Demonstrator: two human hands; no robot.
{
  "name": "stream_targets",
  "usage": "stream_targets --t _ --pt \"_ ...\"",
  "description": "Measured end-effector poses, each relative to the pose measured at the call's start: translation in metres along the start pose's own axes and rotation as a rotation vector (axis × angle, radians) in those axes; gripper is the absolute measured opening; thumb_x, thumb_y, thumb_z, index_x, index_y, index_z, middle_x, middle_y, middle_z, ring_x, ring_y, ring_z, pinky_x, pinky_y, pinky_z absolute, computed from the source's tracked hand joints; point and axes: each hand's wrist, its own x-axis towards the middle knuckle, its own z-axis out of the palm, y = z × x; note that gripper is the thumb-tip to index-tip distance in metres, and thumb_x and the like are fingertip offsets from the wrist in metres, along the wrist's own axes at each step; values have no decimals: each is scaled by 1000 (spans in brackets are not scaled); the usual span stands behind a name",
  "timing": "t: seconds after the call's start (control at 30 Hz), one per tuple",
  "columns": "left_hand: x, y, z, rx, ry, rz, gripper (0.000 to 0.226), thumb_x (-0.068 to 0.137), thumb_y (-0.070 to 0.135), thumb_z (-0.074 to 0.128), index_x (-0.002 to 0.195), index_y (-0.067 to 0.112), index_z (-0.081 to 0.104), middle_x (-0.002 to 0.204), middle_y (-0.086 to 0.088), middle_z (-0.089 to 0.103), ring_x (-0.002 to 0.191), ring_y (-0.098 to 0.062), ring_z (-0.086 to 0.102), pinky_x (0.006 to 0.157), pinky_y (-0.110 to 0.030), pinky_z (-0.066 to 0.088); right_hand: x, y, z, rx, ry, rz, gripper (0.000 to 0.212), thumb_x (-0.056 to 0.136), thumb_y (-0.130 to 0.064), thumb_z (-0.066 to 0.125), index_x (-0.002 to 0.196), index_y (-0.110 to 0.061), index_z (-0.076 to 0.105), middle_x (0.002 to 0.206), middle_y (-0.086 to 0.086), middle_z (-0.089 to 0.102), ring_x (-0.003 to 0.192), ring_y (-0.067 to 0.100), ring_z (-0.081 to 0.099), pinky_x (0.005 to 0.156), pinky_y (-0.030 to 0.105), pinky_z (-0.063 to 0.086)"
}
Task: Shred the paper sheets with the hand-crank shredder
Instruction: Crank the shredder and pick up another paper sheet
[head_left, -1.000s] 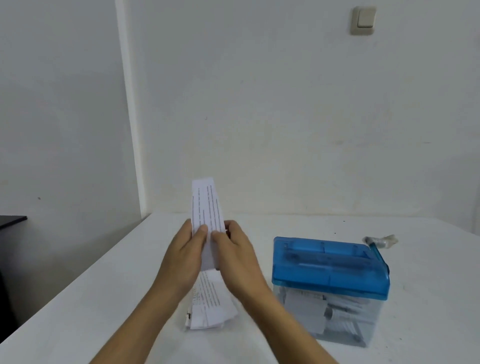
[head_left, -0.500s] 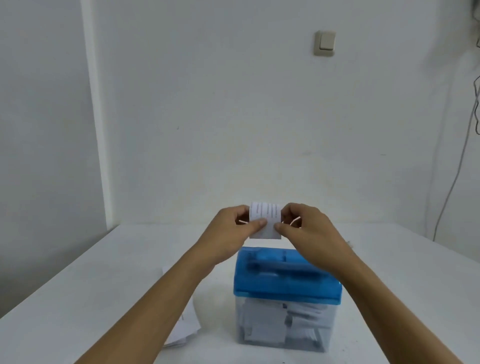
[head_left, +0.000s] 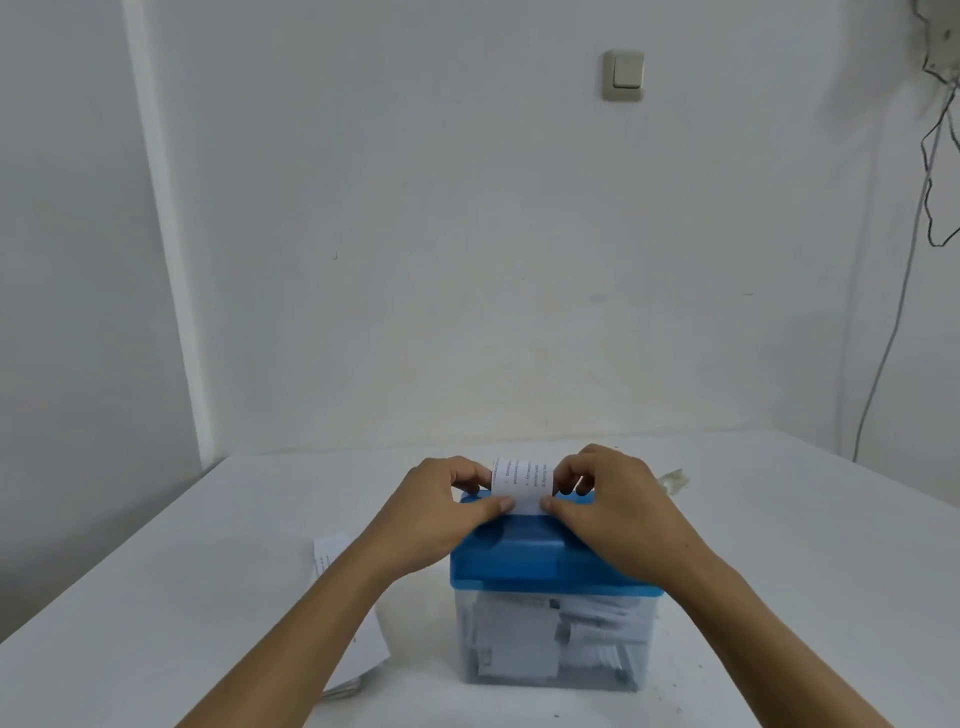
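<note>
Head view: forward and down, over both forearms, onto a white table (head_left: 779, 571).
Left hand (head_left: 431, 512): pinching the left edge of the paper strip (head_left: 522, 483), thumb on the near face, fingers curled behind it.
Right hand (head_left: 618, 512): pinching the right edge of the same strip, thumb on the near face, fingers curled behind; palm over the right part of the blue lid (head_left: 519, 558).
Strip: upright, narrow and white, with printed lines running sideways. Lower edge down at the top of the lid, between the two thumbs. Whether it is in the slot, cannot tell.
Lid: blue plastic, seated on the clear bin (head_left: 550, 644), with both hands across its top.
Bin: standing on the table, see-through, holding white paper pieces.
Crank handle (head_left: 674, 480): pale, showing just past the right hand at the lid's far right end, apart from the fingers.
Paper sheets (head_left: 332, 556): loose stack lying flat on the table to the left of the shredder, partly hidden by the left forearm.
Wall: pale, with a light switch (head_left: 623, 76) high up and a cable (head_left: 904, 291) hanging down at the right.
</note>
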Motion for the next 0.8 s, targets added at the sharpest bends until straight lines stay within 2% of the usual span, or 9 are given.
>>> stream_targets --t 0.07,0.13,0.23,0.33,0.43,0.6,0.67,0.73,0.8 --pt "0 -4 2 -20 3 -11 17 87 42 73 100 31 70 107 18 68 102 -3 61 88 -19 49 -1 3 -3 37 -1 -15 7 91 -39 67 85 -35 64 93 -20 57 85 4 57 74 16 47" --pt "-1 -4 3 -30 -2 -10 14 88 41 72 97 31 69 109 17 67 102 -3 60 85 -17 48 -3 11 -12 109 48 -23 6 94 -32 63 92 -37 66 95 -20 62 88 -2 58 73 12 45" --pt "-1 -2 3 -29 -4 4 6 91 37 70 93 34 67 107 19 65 100 -1 60 73 -9 46 -6 34 -29 137 175 -26 32 96 -6 53 96 -36 66 100 -19 62 93 -6 58 73 8 45" --pt "-1 -2 4 -33 -3 7 6 92 35 70 95 35 66 108 20 64 97 4 59 68 -6 46 -13 62 -35 -21 185 -18 52 92 10 41 112 -33 62 120 -14 60 114 4 55 97 16 44" --pt "-1 -4 5 -51 10 9 8 91 36 69 91 29 67 108 17 66 99 0 60 72 -10 47 -22 84 -26 -251 20 -46 70 89 11 43 138 -38 45 144 -17 45 135 7 41 115 27 31" --pt "-1 -4 7 -29 14 -5 9 92 36 68 89 29 63 119 11 65 100 -5 58 67 -8 46 -31 115 7 -384 -62 -110 83 94 -5 58 153 -43 12 158 -24 19 149 2 15 120 20 7" --pt "0 -4 7 -15 13 -8 7 93 35 68 91 32 62 121 12 63 102 -6 58 67 -7 46 -34 120 19 -358 -68 -110 85 95 -14 61 152 -44 6 156 -29 14 148 1 16 121 19 8" --pt "0 -4 7 -6 17 -18 7 93 35 68 92 33 61 120 13 62 102 -6 56 64 -6 45 -39 122 28 -350 -60 -147 75 97 -19 57 153 -42 12 154 -26 20 141 -2 23 119 16 15" --pt "-1 -4 9 -17 22 -33 11 92 36 68 100 32 62 122 12 62 107 -7 56 67 -7 45 -46 118 33 -370 -83 -179 58 99 -19 47 149 -38 22 146 -22 28 125 -4 30 110 9 20"
